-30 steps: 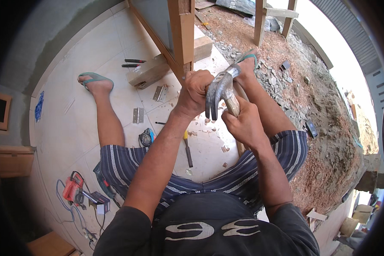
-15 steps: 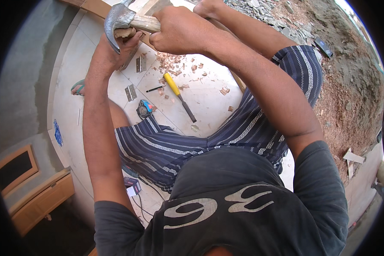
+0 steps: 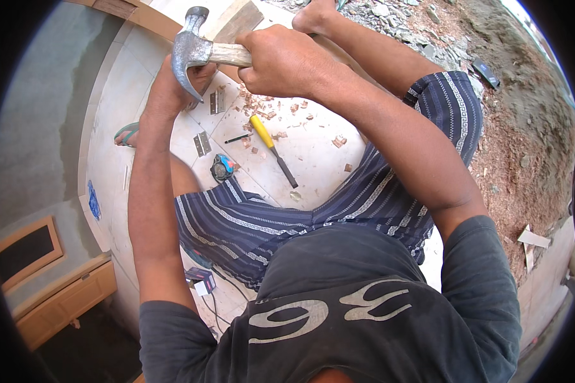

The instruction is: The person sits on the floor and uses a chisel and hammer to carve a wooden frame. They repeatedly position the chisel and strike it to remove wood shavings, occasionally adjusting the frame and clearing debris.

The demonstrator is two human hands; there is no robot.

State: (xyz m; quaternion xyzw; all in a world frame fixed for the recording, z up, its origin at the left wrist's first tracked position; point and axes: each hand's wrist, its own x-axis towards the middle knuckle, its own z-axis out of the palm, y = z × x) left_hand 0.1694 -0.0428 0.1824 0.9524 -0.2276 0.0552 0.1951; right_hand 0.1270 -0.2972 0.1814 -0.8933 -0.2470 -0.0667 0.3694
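Observation:
My right hand (image 3: 287, 60) is closed round the pale wooden handle of a claw hammer (image 3: 191, 50). Its grey metal head is held with the curved claw pointing down toward me. Behind the head, my left hand (image 3: 167, 90) has its fingers curled; the hammer covers most of them and whatever they grip. A wooden board (image 3: 235, 22) lies beyond my hands. Between my legs, a chisel (image 3: 262, 131) with a yellow handle rests on the tiles, beside a thin dark pencil-like stick (image 3: 237, 138). Two metal hinges, one farther (image 3: 217, 101) and one nearer (image 3: 202, 144), lie to its left.
A black and blue tape measure (image 3: 222, 167) sits near my left thigh. Wood chips (image 3: 262, 102) litter the tiled floor. Rubble (image 3: 390, 25) and sandy soil spread on the right. A small box (image 3: 201, 278) and a dark cable lie by my left hip.
The hammer and my right hand have come slightly nearer and to the right. The brown piece seen earlier at my left fingers is now hidden behind the hammer head.

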